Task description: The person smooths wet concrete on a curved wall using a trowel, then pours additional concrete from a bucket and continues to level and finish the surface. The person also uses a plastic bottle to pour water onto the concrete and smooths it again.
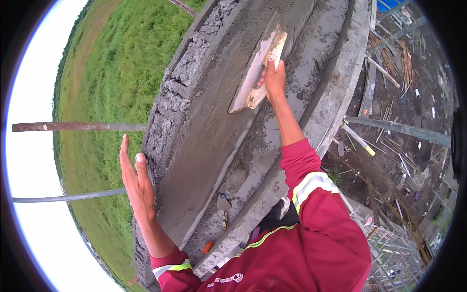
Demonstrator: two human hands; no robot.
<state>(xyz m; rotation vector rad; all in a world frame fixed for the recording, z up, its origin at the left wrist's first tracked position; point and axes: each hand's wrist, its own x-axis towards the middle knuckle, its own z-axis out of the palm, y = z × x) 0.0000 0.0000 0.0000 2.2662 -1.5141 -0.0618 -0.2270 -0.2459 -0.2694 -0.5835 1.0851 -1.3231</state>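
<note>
My right hand (274, 80) is closed round the wooden handle of a plastering float (256, 73), a long flat tool with a pale, cement-smeared blade. Its blade lies against the wet grey mortar face (194, 141) of a long wall or beam. Away to the left, my left hand (139, 182) is raised beside the rough outer edge (172, 92), fingers stretched and holding nothing. Whether it touches that edge I cannot tell. A small trowel (224, 202) with a dark and yellow handle rests on the ledge below the mortar face.
An orange cylindrical piece (207, 247) lies on the splattered ledge near my body. A raised concrete rim (335, 92) runs along the right. Beyond it, far below, are scaffold poles (399, 130) and scattered timber. Metal bars (78, 126) stick out leftward over grass (131, 58).
</note>
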